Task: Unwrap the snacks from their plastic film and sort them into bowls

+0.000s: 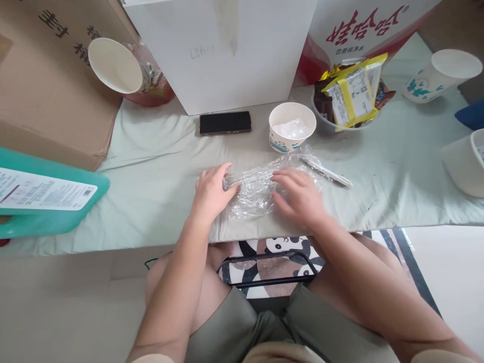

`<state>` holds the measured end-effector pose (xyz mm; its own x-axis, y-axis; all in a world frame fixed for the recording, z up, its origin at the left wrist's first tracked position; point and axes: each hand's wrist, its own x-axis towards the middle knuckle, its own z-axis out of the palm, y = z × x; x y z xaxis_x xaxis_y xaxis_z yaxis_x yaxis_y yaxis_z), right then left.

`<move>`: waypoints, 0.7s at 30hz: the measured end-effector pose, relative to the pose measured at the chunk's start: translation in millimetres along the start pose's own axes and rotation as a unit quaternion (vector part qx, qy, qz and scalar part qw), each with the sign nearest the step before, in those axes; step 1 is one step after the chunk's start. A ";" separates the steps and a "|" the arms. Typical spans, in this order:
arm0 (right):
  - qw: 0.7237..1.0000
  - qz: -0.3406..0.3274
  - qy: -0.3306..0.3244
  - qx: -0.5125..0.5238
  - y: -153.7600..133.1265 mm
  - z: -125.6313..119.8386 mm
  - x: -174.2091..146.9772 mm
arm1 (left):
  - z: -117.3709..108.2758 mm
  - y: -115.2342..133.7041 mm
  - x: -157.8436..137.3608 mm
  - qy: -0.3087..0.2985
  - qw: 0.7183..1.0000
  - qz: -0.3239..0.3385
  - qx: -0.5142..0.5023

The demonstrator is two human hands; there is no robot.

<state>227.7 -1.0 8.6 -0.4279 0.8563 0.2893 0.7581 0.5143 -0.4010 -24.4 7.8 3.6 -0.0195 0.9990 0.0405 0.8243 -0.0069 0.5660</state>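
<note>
Clear plastic film (251, 199) lies crumpled at the centre of the frame. The person's left hand (212, 194), thumb and fingers spread wide, meets its left edge; the right hand (300, 196), loosely curved, thumb apart, lies over its right part. At left, a green container (81, 174) bears a label (41, 189) too small to read. Upper left, a brown carton (49, 96) shows 封 and 桶; upper right, a red-and-white box (378, 48) reads 娃哈哈, 饮用纯净水.

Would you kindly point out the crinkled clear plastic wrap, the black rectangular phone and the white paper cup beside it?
Crinkled clear plastic wrap (252, 191), head view: middle.
Black rectangular phone (225, 122), head view: screen.
White paper cup (283, 143), head view: outer wall.
</note>
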 end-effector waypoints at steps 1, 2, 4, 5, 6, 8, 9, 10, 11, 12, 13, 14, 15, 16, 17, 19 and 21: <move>0.999 -0.016 -0.040 -0.013 -4.1 6.9 -3.4 | 0.7 1.0 1.0 -0.007 1.000 -0.005 -0.007; 0.997 -0.022 -0.070 -0.032 -6.3 12.9 -6.2 | 0.8 2.1 1.9 -0.016 1.000 -0.011 -0.017; 0.991 -0.014 -0.111 -0.071 -6.3 20.3 -9.9 | -0.4 4.3 2.8 -0.037 0.997 -0.028 -0.054; 0.989 -0.010 -0.124 -0.083 -5.2 21.8 -10.8 | -1.5 5.3 2.9 -0.047 0.994 -0.035 -0.087; 0.987 -0.007 -0.131 -0.092 -3.9 22.1 -11.3 | -2.7 6.4 2.7 -0.052 0.989 -0.043 -0.131; 0.984 -0.008 -0.143 -0.103 -2.1 21.0 -11.2 | -4.8 8.8 2.0 -0.040 0.970 -0.063 -0.233; 0.983 -0.009 -0.149 -0.106 -1.7 20.3 -10.8 | -5.7 10.2 1.7 -0.033 0.957 -0.077 -0.278; 0.982 -0.009 -0.155 -0.108 -1.5 19.9 -10.3 | -6.3 11.5 1.3 -0.032 0.945 -0.097 -0.311; 0.981 -0.009 -0.161 -0.109 -1.4 19.7 -9.8 | -6.7 12.9 1.0 -0.040 0.936 -0.121 -0.329; 0.980 -0.008 -0.166 -0.108 -1.2 19.6 -9.5 | -6.8 14.3 0.7 -0.058 0.930 -0.145 -0.334; 0.980 -0.008 -0.168 -0.105 -0.9 19.5 -9.5 | -6.7 15.6 0.4 -0.082 0.926 -0.165 -0.331; 0.981 -0.008 -0.166 -0.102 -0.6 19.1 -10.0 | -6.4 16.7 0.1 -0.107 0.923 -0.176 -0.325; 0.983 -0.008 -0.157 -0.098 -0.6 18.5 -11.0 | -6.2 17.8 -0.3 -0.127 0.921 -0.178 -0.322; 0.986 -0.008 -0.142 -0.092 -0.9 17.5 -12.5 | -6.1 18.7 -0.7 -0.139 0.919 -0.173 -0.325; 0.989 -0.011 -0.122 -0.084 -2.0 16.2 -14.7 | -6.4 19.4 -1.0 -0.141 0.916 -0.166 -0.337; 0.995 -0.026 -0.080 -0.058 -7.2 13.8 -19.8 | -8.6 20.2 -1.7 -0.124 0.904 -0.158 -0.376; 0.997 -0.047 -0.060 -0.031 -16.2 13.7 -24.1 | -12.3 19.9 -2.4 -0.085 0.886 -0.168 -0.423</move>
<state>219.0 -29.4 -3.7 -0.5511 0.8059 0.2163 0.7389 0.5918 -0.3221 -14.9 4.7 24.8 -0.0388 0.9426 -0.3317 0.0679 0.3337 0.9402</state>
